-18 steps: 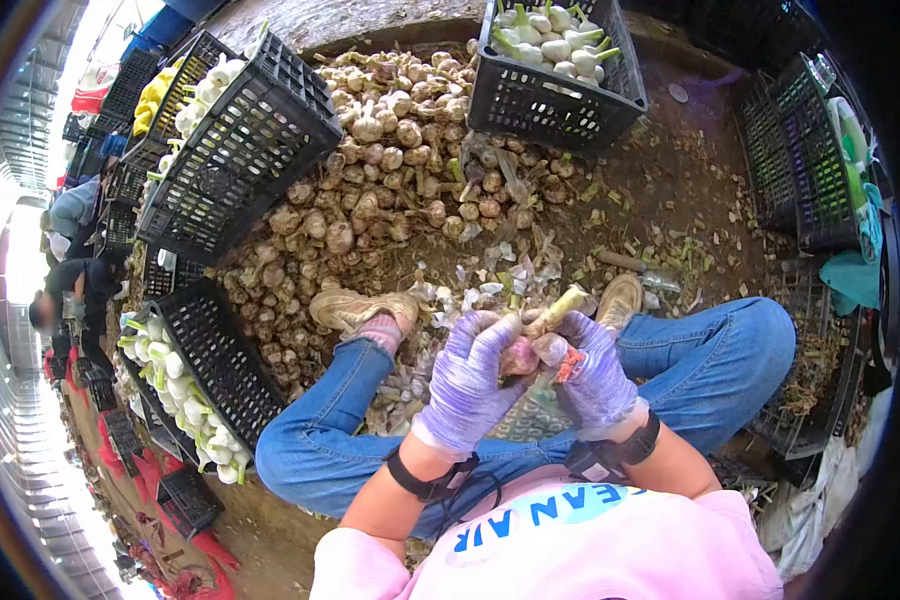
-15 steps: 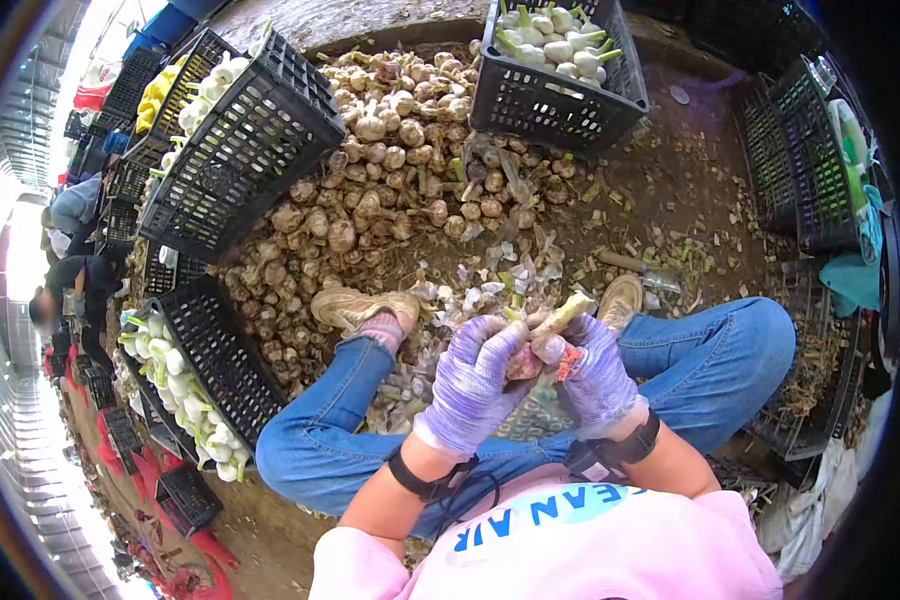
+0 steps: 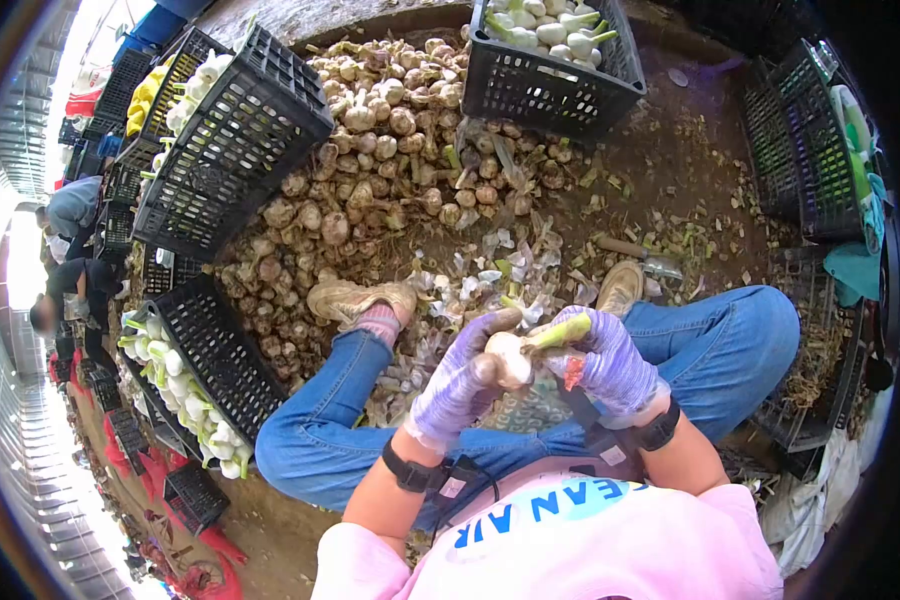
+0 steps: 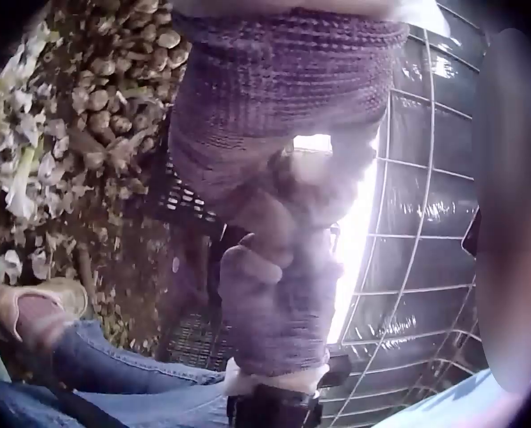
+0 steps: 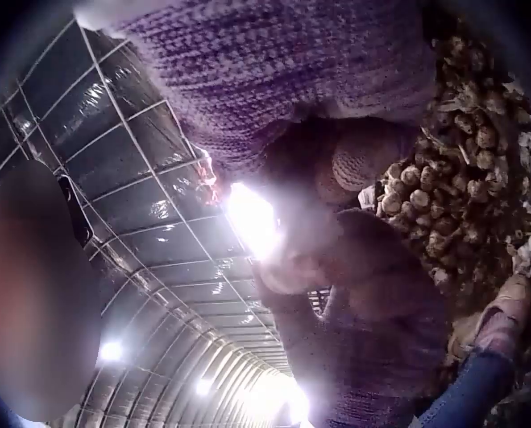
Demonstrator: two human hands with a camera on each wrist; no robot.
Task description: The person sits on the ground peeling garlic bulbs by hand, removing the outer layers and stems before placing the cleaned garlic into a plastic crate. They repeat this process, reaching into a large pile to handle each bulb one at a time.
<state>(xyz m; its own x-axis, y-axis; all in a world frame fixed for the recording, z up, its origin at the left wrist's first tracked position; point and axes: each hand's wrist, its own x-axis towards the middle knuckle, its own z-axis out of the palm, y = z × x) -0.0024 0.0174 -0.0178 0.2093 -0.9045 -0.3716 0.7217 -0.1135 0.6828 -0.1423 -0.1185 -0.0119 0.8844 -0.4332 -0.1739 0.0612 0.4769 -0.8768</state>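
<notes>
A garlic bulb (image 3: 511, 360) with white skin showing is held in front of the lap in the head view. Its thick pale-green stem (image 3: 560, 332) slants up to the right. My left hand (image 3: 462, 378), in a purple-and-white knit glove, grips the bulb between thumb and fingers. Gloved the same way, my right hand (image 3: 610, 365) holds the stem side, its fingers curled by the stem. Something red (image 3: 573, 372) shows at the right hand's fingers. In the left wrist view the left glove (image 4: 283, 80) hides most of the bulb; the right wrist view is dim there.
A heap of unpeeled garlic (image 3: 370, 150) spreads ahead. Black crates of white garlic stand at the back (image 3: 555, 90), left (image 3: 235, 140) and near left (image 3: 215, 370). Peelings (image 3: 490, 270) litter the ground between the shoes. A handled tool (image 3: 640, 255) lies by the right shoe.
The bulb went from pinkish outer skin to white. My right hand has shifted slightly right and the hands stand a little farther apart. The stem now lies flatter.
</notes>
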